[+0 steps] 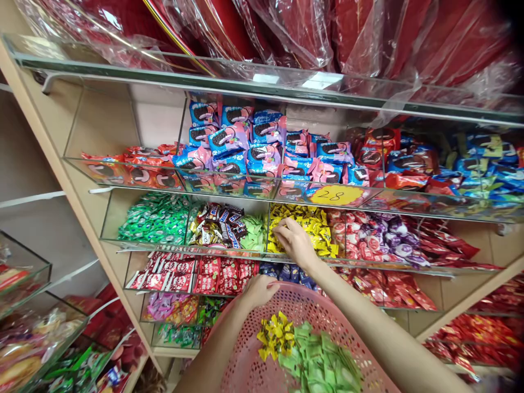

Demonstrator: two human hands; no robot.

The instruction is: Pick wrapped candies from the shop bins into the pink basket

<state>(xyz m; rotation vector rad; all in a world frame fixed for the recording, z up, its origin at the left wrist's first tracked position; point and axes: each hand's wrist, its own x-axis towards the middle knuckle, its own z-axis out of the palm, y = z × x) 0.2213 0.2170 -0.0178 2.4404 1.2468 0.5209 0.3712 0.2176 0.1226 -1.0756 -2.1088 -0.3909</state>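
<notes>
My left hand [258,290] is closed over the far rim of a pink perforated plastic basket [323,300]. In the basket lie yellow-wrapped candies [276,334] beside a larger heap of light green packets [323,360]. My right hand [295,240] is over the front edge of a glass compartment of yellow-wrapped candies [319,226]. Its fingers are curled together at the left side of the pile; whatever they hold is hidden.
Left of the yellow candies are dark chocolate bars [230,224] and green-wrapped sweets [153,218]; purple-wrapped sweets [387,234] lie right. Above, a glass shelf [245,90] overhangs blue-and-pink cookie packs [229,139] and a yellow price tag [332,194]. Glass fronts edge each compartment.
</notes>
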